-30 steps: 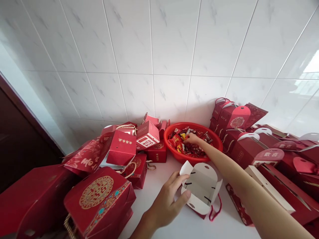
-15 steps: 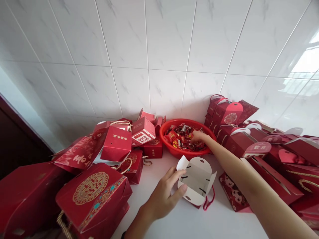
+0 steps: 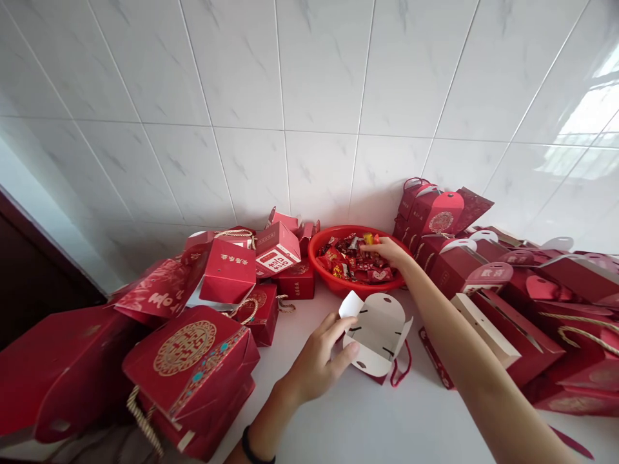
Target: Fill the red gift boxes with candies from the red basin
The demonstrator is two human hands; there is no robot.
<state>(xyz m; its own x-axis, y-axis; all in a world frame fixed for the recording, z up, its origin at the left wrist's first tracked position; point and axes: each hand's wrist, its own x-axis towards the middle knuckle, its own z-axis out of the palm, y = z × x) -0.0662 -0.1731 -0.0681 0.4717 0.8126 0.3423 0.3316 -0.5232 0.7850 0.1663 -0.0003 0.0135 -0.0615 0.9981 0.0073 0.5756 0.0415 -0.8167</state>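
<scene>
My left hand (image 3: pixel 319 361) rests on the white counter (image 3: pixel 367 419) with thumb and fingers holding the edge of an open gift box (image 3: pixel 380 332), white inside, red outside, with a red cord handle. My right hand (image 3: pixel 387 250) reaches into a red plastic bowl (image 3: pixel 316 248) against the tiled wall. The bowl is full of wrapped candies (image 3: pixel 353 264). The fingers of that hand are closed round a few candies, one yellow-orange at the fingertips.
Red paper gift boxes with rope handles are piled on the left (image 3: pixel 193 367) and behind (image 3: pixel 278 248). More red boxes, several with open flaps, crowd the right side (image 3: pixel 498 290). A dark door frame (image 3: pixel 29 270) stands at far left.
My right hand has shifted from the bowl's middle toward its back right and lifted a little with candies in it. My left hand stays on the open box.
</scene>
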